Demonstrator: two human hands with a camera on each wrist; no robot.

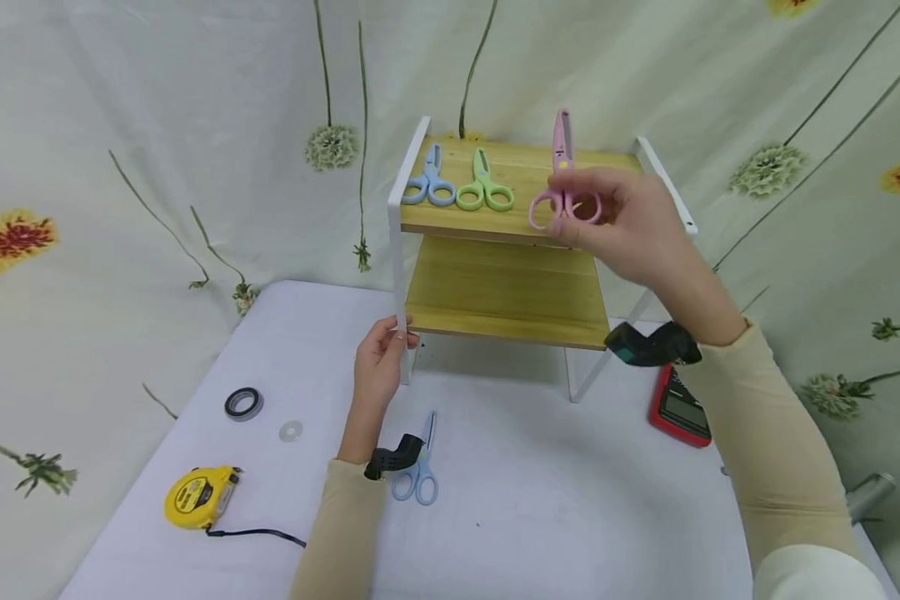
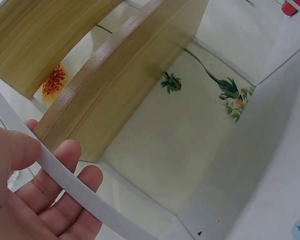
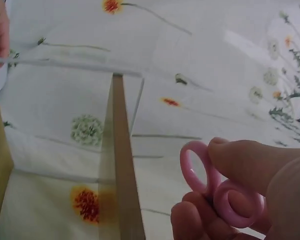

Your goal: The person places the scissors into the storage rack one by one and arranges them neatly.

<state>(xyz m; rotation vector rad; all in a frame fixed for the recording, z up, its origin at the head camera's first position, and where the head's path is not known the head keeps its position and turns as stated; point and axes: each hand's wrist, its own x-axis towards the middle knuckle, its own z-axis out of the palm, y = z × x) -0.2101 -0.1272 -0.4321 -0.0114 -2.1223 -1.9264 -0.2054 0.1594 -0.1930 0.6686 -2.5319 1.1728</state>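
My right hand (image 1: 633,218) pinches pink scissors (image 1: 562,150) by the handles, blades pointing up, at the right part of the top shelf board. In the right wrist view the pink handle loops (image 3: 192,167) show between thumb and fingers. Blue scissors (image 1: 432,179) and green scissors (image 1: 483,185) lie side by side on that board, to the left. My left hand (image 1: 378,362) grips the white left leg of the two-tier wooden shelf (image 1: 506,287) near the lower board. Thumb and fingers stand on either side of the white leg (image 2: 65,180) in the left wrist view.
Another pair of blue scissors (image 1: 424,475) lies on the white table by my left wrist. Farther left are a black tape roll (image 1: 243,404), a pale disc (image 1: 290,431) and a yellow tape measure (image 1: 198,497). A red device with a screen (image 1: 681,408) lies right of the shelf.
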